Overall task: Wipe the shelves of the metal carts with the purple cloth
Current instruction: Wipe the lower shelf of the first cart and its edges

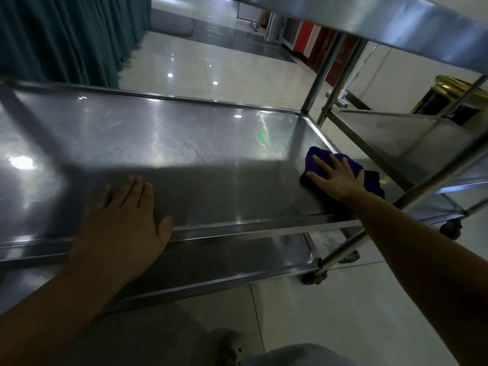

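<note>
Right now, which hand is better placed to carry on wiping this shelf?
The right hand: it presses flat on the purple cloth at the middle shelf's right end. The left hand rests bare on the shelf.

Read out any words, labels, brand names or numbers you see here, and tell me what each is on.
No text can be read.
Green glowing mark reflected on the middle shelf: too blurred to read.
Purple cloth, carts and red panel show no lettering.

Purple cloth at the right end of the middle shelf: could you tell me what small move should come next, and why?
Probably sweep the purple cloth leftward along the shelf: the right hand presses it flat at the right-hand corner, and the left hand rests flat near the front edge.
</note>
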Available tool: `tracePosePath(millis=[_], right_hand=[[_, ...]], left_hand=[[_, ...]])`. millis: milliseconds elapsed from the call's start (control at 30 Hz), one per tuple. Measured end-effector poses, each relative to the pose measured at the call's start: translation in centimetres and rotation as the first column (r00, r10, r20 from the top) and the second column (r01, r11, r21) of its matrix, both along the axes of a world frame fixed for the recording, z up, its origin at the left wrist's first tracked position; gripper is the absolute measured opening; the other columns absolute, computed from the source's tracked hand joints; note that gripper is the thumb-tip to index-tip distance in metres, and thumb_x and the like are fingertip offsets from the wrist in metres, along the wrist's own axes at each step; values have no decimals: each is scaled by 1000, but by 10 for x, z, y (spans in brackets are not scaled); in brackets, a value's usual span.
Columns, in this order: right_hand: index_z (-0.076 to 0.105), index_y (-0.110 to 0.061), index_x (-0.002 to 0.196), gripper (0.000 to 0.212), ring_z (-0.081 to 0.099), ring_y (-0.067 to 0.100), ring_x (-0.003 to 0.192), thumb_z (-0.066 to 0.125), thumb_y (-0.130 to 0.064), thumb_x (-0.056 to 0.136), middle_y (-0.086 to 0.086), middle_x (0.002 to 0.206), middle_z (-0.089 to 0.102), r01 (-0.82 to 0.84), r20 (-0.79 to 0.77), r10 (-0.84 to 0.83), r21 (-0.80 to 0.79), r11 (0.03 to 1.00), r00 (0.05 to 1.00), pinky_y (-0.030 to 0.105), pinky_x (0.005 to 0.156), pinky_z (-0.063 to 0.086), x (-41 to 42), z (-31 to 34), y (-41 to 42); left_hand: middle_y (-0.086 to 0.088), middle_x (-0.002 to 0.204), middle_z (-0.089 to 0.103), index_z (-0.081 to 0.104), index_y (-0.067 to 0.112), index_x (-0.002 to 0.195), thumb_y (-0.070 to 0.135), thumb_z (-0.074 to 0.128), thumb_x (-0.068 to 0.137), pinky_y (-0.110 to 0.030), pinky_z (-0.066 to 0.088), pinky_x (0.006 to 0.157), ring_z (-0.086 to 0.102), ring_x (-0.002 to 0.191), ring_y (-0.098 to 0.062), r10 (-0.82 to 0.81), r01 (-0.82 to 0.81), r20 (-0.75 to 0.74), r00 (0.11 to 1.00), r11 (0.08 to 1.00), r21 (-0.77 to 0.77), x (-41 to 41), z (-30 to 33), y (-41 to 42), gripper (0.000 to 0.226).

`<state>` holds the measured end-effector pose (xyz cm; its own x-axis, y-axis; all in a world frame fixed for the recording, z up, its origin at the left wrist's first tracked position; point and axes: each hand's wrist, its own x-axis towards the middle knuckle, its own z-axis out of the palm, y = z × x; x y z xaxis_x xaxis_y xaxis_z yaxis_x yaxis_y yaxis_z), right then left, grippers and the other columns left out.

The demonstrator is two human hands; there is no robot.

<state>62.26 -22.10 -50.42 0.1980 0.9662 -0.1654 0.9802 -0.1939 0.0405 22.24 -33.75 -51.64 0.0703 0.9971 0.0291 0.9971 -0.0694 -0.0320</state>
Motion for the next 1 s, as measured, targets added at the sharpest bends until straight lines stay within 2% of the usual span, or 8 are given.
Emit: tracePosePath(millis=[100,233,433,567,633,767,900,1000], right_hand=[[1,-42,152,70,-9,30,148,31,-66,93,4,162,-6,-25,-44,26,25,999,999,59,115,-5,-22,-2,7],[7,-41,152,69,-5,31,148,28,-68,93,5,163,-1,-224,-40,228,85,971,973,56,115,-3,-100,-4,19],[5,-42,152,73,-10,33,147,26,-74,90,6,162,-5,-577,-80,581,76,813,810,57,115,-6,-258,-12,15],[10,-46,151,73,8,33,146,26,-77,87,-1,162,6,-677,11,678,59,734,735,55,114,9,-258,-5,34],[12,-49,149,72,17,32,144,24,-80,85,-5,162,12,-619,64,616,84,781,785,52,113,14,-227,-3,52],[10,-51,149,72,12,31,147,23,-80,85,-6,162,10,-357,8,358,105,928,934,61,113,4,-140,-6,80],[6,-46,151,76,8,39,146,28,-76,85,0,163,1,-231,104,231,-12,973,967,69,110,14,-53,0,78],[6,-40,153,74,8,38,146,34,-69,91,3,162,5,-56,-5,56,43,998,998,65,112,11,-36,1,67]], left_hand=[[-11,160,0,1,7,151,52,11,94,-38,2,119,1,147,-22,-3,3,-5,1000,1000,-19,0,2,-1,73],[-11,160,2,3,7,152,50,12,94,-37,3,119,3,147,-21,1,-1,-7,1000,1000,-20,0,1,-1,73],[-8,160,4,4,10,152,51,20,95,-35,4,119,4,146,-18,-5,8,63,998,999,-35,0,4,1,72],[-7,160,2,1,11,152,56,2,82,-34,1,118,2,146,-16,-5,7,71,997,1000,-26,-3,-1,2,84],[-7,160,1,1,11,152,58,-3,77,-32,-1,116,1,146,-16,-12,15,78,997,1000,-26,-4,-3,2,88],[-8,159,10,10,9,151,62,-13,69,-31,-2,114,8,146,-18,-21,21,93,995,1000,2,-6,-10,5,100],[-12,155,24,25,5,148,62,-3,76,-36,10,115,23,143,-22,-26,24,95,995,1000,15,-7,-12,5,96],[-9,158,14,14,8,151,65,-7,75,-34,5,115,13,145,-19,-27,24,109,994,999,26,-8,-9,4,97]])
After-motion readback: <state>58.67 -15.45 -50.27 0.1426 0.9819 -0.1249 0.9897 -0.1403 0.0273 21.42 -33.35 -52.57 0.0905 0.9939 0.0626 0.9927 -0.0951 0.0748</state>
